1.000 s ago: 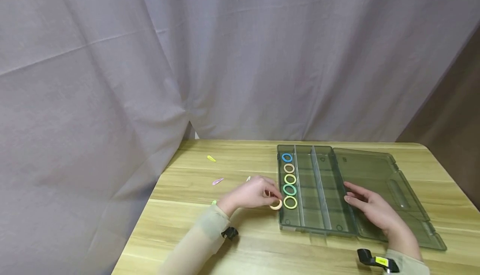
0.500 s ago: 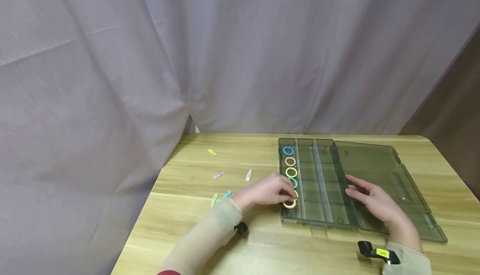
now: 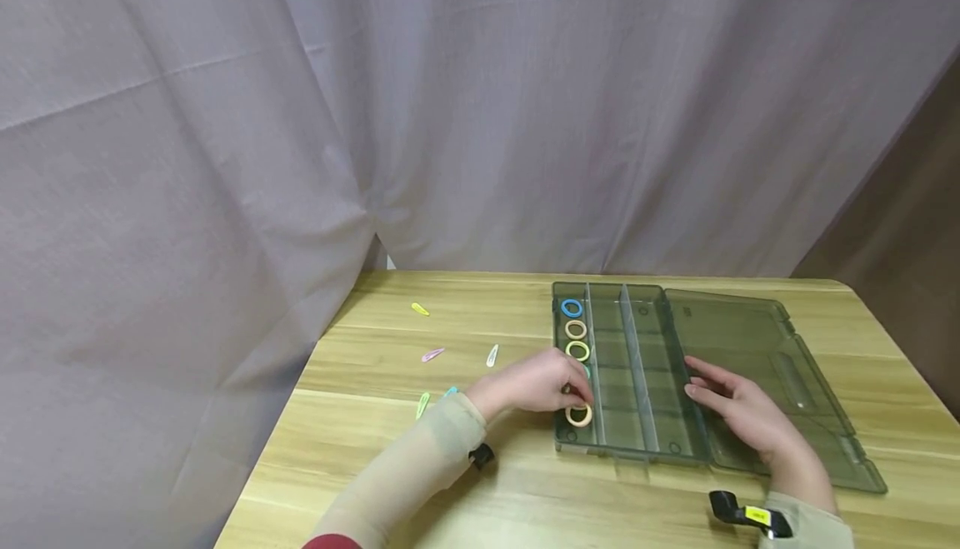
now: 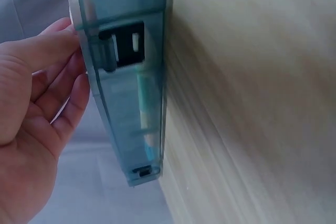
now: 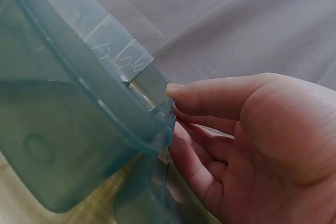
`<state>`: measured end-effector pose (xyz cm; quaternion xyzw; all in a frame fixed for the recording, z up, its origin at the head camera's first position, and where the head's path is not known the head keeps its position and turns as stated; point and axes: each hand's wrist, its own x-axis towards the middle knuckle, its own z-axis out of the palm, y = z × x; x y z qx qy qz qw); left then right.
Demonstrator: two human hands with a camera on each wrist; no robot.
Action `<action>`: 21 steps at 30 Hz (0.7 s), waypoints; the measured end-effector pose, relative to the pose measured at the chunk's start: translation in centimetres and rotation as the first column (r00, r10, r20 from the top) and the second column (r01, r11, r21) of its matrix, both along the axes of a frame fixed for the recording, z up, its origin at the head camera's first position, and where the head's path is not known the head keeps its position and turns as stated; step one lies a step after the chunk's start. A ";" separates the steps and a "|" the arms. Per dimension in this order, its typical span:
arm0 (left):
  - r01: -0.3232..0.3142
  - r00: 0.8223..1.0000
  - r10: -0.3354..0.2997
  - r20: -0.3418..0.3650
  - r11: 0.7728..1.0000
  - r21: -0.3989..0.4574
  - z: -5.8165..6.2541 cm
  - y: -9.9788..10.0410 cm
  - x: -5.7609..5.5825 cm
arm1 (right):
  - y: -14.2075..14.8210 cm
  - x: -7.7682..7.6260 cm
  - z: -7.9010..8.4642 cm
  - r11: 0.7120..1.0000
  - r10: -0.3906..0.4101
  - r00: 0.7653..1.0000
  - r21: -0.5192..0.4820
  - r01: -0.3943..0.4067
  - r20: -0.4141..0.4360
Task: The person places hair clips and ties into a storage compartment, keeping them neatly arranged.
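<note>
- A yellow clip (image 3: 420, 309) lies on the table (image 3: 517, 491), well left of the left fingers and farther back.
- A green clip (image 3: 423, 406) lies left of those fingers, near the left sleeve (image 3: 420, 457).
- A pink clip (image 3: 432, 356) is left of them and a little farther back.
- A blue clip (image 3: 451, 391), partly covered by the sleeve, is also to their left.
- A white clip (image 3: 492, 356) is the nearest to the left fingers.
- The left hand (image 3: 538, 380) reaches over the box (image 3: 618, 428), thumb and forefinger brought together on the back edge of a peach ring (image 3: 578, 426).
- That ring is in the leftmost long compartment, at the fingertips; whether it touches the bottom I cannot tell.
- Behind the fingers in the same compartment run a blue ring (image 3: 572, 316), another peach-coloured ring (image 3: 575, 338), a yellow ring (image 3: 588, 352) and a partly hidden green ring (image 3: 588, 372).
- The right hand (image 3: 750, 416) has its fingers loosely extended, thumb apart from forefinger, tips touching the box's hinge side.
- The open lid (image 3: 765, 341) lies beneath and beyond the right fingers.
</note>
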<state>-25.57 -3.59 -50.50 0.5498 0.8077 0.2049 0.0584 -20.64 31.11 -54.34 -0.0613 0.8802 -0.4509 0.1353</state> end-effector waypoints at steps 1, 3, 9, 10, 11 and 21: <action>0.008 1.000 -0.009 -0.003 1.000 -0.001 0.0 0.0 0.0 | 0.0 0.0 0.0 1.000 0.003 1.000 0.003 -0.003 -0.004; 0.015 1.000 -0.015 -0.001 1.000 0.002 -0.1 0.0 0.1 | -0.1 0.1 0.0 1.000 0.006 1.000 0.010 -0.006 -0.012; 0.008 1.000 -0.008 0.019 1.000 -0.021 -0.4 -0.3 0.4 | -0.1 0.3 -0.3 1.000 0.007 1.000 0.013 -0.007 -0.022; 0.006 1.000 -0.005 0.020 1.000 -0.031 -0.5 -0.2 0.5 | -0.1 0.4 -0.3 1.000 0.006 1.000 0.009 -0.006 -0.018; 0.002 1.000 -0.001 0.023 0.999 -0.039 -0.6 -0.2 0.6 | -0.1 0.4 -0.3 1.000 0.009 1.000 0.005 -0.009 -0.016; -0.076 0.997 0.074 -0.019 0.982 -0.174 -0.8 0.5 1.1 | -0.5 0.6 0.5 1.000 -0.008 1.000 0.010 0.008 -0.018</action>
